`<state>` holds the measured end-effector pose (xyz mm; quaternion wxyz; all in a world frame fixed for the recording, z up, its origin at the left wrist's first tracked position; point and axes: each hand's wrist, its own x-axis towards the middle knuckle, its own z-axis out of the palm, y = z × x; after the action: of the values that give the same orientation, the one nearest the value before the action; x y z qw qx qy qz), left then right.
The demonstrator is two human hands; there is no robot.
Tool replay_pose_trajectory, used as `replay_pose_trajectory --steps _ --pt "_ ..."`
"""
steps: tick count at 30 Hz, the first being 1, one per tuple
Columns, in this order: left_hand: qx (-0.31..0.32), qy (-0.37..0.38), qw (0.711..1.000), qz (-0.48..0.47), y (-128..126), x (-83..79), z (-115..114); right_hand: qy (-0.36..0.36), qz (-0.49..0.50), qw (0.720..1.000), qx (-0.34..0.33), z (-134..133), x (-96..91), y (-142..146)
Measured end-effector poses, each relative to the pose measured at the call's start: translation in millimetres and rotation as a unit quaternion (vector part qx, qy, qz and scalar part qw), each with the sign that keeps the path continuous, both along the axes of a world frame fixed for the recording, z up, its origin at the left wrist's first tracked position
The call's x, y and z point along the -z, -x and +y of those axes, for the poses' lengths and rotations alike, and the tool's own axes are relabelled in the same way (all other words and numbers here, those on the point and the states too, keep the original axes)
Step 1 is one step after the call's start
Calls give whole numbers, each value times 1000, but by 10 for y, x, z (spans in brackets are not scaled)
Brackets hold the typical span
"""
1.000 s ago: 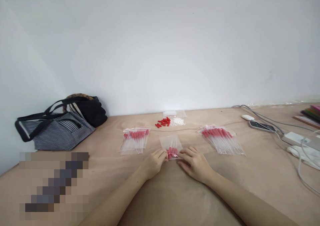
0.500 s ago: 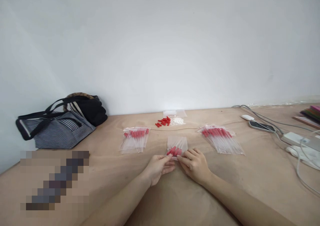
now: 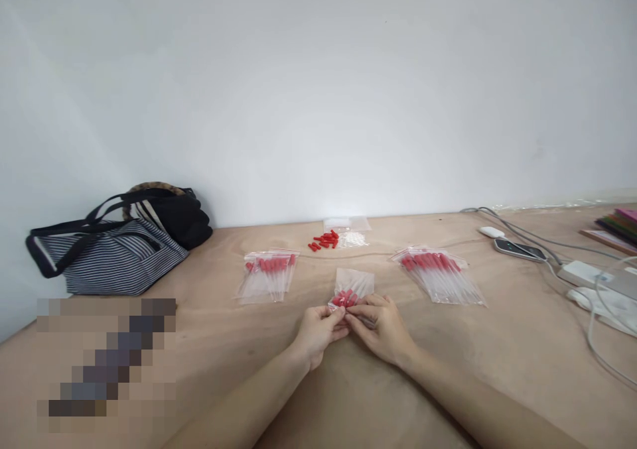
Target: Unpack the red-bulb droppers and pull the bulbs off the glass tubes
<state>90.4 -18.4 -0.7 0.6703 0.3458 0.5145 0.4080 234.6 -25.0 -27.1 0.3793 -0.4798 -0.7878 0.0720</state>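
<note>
My left hand (image 3: 322, 333) and my right hand (image 3: 382, 329) meet at the near edge of a small clear zip bag (image 3: 355, 282). Each has its thumb and fingers closed on that edge. Inside are several thin clear droppers with red bulbs (image 3: 344, 298), the bulbs toward me. My fingertips partly hide the bag's near end. To the left is a fanned stack of filled zip bags (image 3: 269, 280), showing the same red ends. A similar stack of filled bags (image 3: 442, 280) spreads out on the right.
Loose red bulbs (image 3: 326, 240) lie beside thin clear tubes (image 3: 353, 239) near the wall. A striped bag (image 3: 124, 256) stands at the left, above a pixelated patch. Cables, a phone-like device (image 3: 520, 250) and a white box (image 3: 584, 274) occupy the right side of the table (image 3: 318, 409).
My hands have drawn closer together at the bag's near edge. The right hand has shifted left, and the bag's near end looks more bunched and slightly turned.
</note>
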Motion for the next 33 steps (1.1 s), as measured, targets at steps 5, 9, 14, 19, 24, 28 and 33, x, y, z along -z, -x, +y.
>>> replay_pose_trajectory --steps 5,9,14,19,24,28,33 --pt "3 -26 999 27 -23 49 -5 51 6 999 14 16 16 26" --pt "18 -49 997 51 -28 95 13 15 -60 997 38 16 27 56" --pt "45 -76 993 77 -18 109 15 -16 -96 994 50 23 57 85" --pt "53 -83 991 92 -26 106 16 -17 -86 995 46 18 83 95" --pt "62 -87 990 96 -37 112 25 -17 -83 995 49 6 88 106" --pt "64 -85 988 109 -44 133 20 -14 -84 993 76 42 97 110" --pt "89 -78 983 137 -37 98 -13 2 -76 994 78 80 65 92"
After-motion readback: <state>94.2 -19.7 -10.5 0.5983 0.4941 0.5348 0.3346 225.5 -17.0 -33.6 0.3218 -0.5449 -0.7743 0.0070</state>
